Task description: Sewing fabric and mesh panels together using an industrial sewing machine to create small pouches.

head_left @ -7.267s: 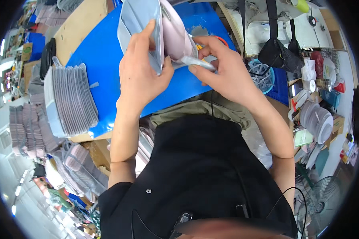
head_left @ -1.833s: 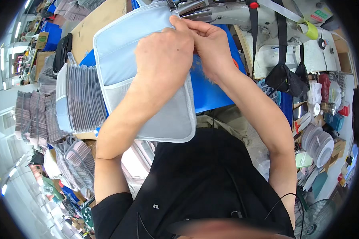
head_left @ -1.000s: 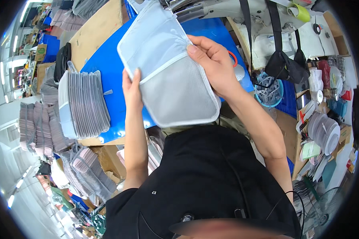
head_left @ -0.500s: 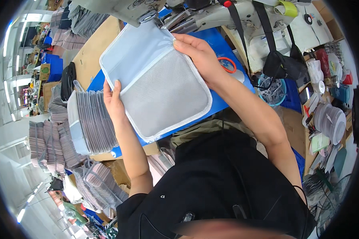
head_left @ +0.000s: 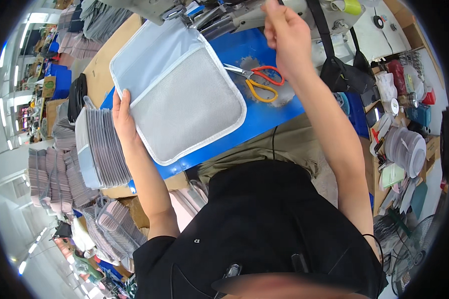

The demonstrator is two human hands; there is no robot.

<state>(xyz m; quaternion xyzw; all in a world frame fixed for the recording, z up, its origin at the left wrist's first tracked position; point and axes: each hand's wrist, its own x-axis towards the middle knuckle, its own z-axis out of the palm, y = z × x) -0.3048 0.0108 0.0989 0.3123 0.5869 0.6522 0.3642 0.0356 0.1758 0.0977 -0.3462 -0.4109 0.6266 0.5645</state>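
Note:
A light grey fabric panel with a mesh pocket (head_left: 184, 99) and white bound edges lies at the sewing machine (head_left: 219, 21), its far edge under the machine's head. My left hand (head_left: 123, 117) pinches the panel's left edge, thumb on top and fingers beneath. Off the panel, my right hand (head_left: 290, 42) is raised at the machine's arm with its fingers curled together. Whatever those fingers hold or touch is hidden. Between the panel and my right wrist, scissors (head_left: 252, 75) with one red and one yellow handle loop rest on the blue table top (head_left: 224, 132).
Left of the table stands a thick stack of similar grey panels (head_left: 102, 149), with more tied bundles (head_left: 50, 174) beyond. A black bag (head_left: 346, 74) hangs on straps at the right. Further right, a shelf carries white spools (head_left: 406, 152) and small items.
My right hand has let go of the panel's upper right corner and moved up and right to the machine's arm. The scissors now show fully. The panel sits slightly further left in view.

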